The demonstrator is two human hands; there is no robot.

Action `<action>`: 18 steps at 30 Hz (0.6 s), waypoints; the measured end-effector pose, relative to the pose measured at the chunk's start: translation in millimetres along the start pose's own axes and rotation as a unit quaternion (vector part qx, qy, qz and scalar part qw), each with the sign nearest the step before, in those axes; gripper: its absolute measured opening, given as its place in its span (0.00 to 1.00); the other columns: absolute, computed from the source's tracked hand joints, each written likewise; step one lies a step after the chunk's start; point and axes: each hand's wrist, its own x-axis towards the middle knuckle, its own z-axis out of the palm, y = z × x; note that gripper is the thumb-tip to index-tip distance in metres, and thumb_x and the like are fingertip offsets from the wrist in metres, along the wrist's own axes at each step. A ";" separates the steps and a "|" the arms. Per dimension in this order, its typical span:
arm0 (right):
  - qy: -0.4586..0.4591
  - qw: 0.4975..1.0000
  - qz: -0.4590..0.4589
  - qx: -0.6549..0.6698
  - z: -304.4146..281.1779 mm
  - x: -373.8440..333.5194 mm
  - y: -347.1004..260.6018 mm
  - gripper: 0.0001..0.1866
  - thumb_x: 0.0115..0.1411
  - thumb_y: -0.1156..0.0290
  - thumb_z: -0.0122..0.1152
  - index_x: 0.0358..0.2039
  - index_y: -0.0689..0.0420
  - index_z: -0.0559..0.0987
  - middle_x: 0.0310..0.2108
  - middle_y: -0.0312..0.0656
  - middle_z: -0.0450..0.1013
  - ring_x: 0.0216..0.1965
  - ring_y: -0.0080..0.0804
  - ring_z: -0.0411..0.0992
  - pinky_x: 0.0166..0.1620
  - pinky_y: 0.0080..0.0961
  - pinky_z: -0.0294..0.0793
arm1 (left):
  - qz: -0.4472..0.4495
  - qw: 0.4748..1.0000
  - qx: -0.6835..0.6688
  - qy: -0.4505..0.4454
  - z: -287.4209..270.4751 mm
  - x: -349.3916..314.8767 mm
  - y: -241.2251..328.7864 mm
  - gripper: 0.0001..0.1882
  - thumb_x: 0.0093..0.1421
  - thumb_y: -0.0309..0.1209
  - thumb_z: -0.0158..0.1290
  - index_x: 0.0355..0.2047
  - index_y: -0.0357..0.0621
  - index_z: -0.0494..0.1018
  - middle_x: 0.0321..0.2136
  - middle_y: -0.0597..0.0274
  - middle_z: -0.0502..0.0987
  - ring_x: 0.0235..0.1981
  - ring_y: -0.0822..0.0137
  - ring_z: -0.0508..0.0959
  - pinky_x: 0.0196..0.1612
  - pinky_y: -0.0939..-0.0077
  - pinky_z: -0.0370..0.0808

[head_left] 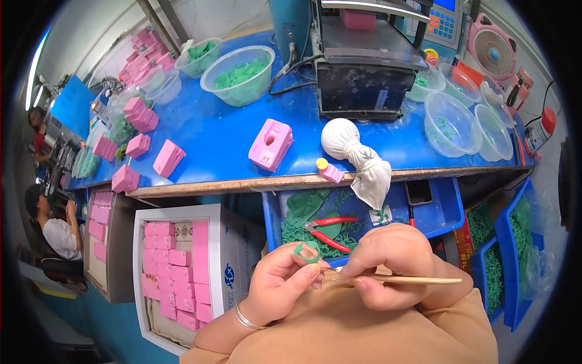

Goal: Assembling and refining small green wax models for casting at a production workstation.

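In front of my chest, my left hand point(282, 282) pinches a small green ring point(308, 252), apparently wax, between its fingertips. My right hand point(394, 261) is closed round a slim tool with a wooden handle point(430, 280). The tool's thin tip reaches toward the ring, but whether they touch is hard to tell. Beyond the hands, red-handled pliers point(330, 233) lie on green scraps in a blue drawer point(445, 209). A knotted white cloth bag point(348, 145) hangs over the bench edge, beside a small pink bottle with a yellow cap point(329, 170). Further left rests a pink mould block point(271, 144).
A white-rimmed box point(212, 224) of pink blocks stands at left. Clear bowls point(239, 79) with green pieces line the blue bench point(206, 130). A black press point(364, 79) sits at the back. Blue bins point(515, 261) are at right. Two people sit far left.
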 end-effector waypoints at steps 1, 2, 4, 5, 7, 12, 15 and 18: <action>-0.001 1.000 0.000 0.001 1.4 -1.1 0.3 0.09 0.44 0.79 0.61 0.29 0.58 0.75 0.20 0.40 0.72 0.19 0.36 0.71 0.23 0.26 0.70 | 0.000 1.000 0.000 0.002 0.5 0.2 -0.2 0.02 0.61 0.21 0.47 0.34 0.36 0.69 0.35 0.60 0.72 0.31 0.76 0.73 0.35 0.82 0.71; 0.008 1.000 -0.010 -0.024 3.0 -2.2 1.2 0.09 0.44 0.79 0.61 0.29 0.58 0.75 0.20 0.40 0.73 0.19 0.35 0.71 0.23 0.26 0.70 | 0.010 1.000 0.008 0.002 1.4 1.2 -0.5 0.02 0.61 0.21 0.47 0.34 0.36 0.69 0.35 0.60 0.72 0.30 0.76 0.73 0.35 0.82 0.71; 0.016 0.999 -0.020 -0.048 5.7 -3.5 2.9 0.09 0.44 0.79 0.61 0.29 0.58 0.75 0.21 0.40 0.73 0.19 0.35 0.71 0.23 0.26 0.69 | 0.020 1.000 0.016 0.002 2.8 2.4 0.0 0.02 0.61 0.21 0.48 0.34 0.36 0.69 0.34 0.60 0.72 0.30 0.76 0.73 0.34 0.83 0.71; 0.022 0.998 -0.023 -0.051 6.9 -3.9 3.5 0.09 0.43 0.79 0.62 0.28 0.58 0.75 0.21 0.39 0.73 0.19 0.34 0.71 0.23 0.26 0.69 | 0.031 0.999 0.042 0.004 3.8 2.4 0.8 0.01 0.61 0.21 0.48 0.34 0.36 0.69 0.34 0.61 0.71 0.30 0.77 0.73 0.34 0.83 0.71; 0.027 0.998 -0.027 -0.054 8.6 -4.2 4.7 0.10 0.43 0.80 0.62 0.28 0.57 0.75 0.21 0.39 0.73 0.19 0.34 0.71 0.23 0.26 0.69 | 0.042 0.997 0.068 0.007 3.8 3.4 2.4 0.01 0.61 0.20 0.48 0.34 0.36 0.69 0.33 0.61 0.71 0.29 0.77 0.73 0.33 0.84 0.71; 0.018 0.998 -0.030 -0.053 9.5 -4.1 4.1 0.11 0.41 0.81 0.62 0.28 0.58 0.74 0.21 0.40 0.73 0.20 0.35 0.72 0.23 0.26 0.70 | 0.065 0.988 0.140 -0.014 0.6 2.6 2.7 0.02 0.60 0.20 0.49 0.34 0.35 0.69 0.33 0.61 0.70 0.30 0.77 0.73 0.33 0.85 0.72; 0.012 0.998 -0.032 -0.055 10.1 -2.7 4.1 0.11 0.40 0.81 0.62 0.28 0.58 0.74 0.22 0.41 0.73 0.20 0.35 0.72 0.23 0.27 0.70 | 0.077 0.988 0.134 -0.008 2.0 2.1 1.3 0.02 0.60 0.20 0.49 0.34 0.35 0.70 0.34 0.60 0.70 0.32 0.77 0.73 0.34 0.85 0.72; 0.011 0.998 -0.033 -0.052 11.4 -3.5 6.2 0.11 0.39 0.81 0.62 0.27 0.58 0.74 0.22 0.42 0.72 0.20 0.36 0.72 0.23 0.27 0.70 | 0.077 0.987 0.139 -0.009 1.3 2.2 1.6 0.03 0.60 0.20 0.49 0.34 0.35 0.70 0.35 0.59 0.70 0.34 0.77 0.73 0.35 0.84 0.72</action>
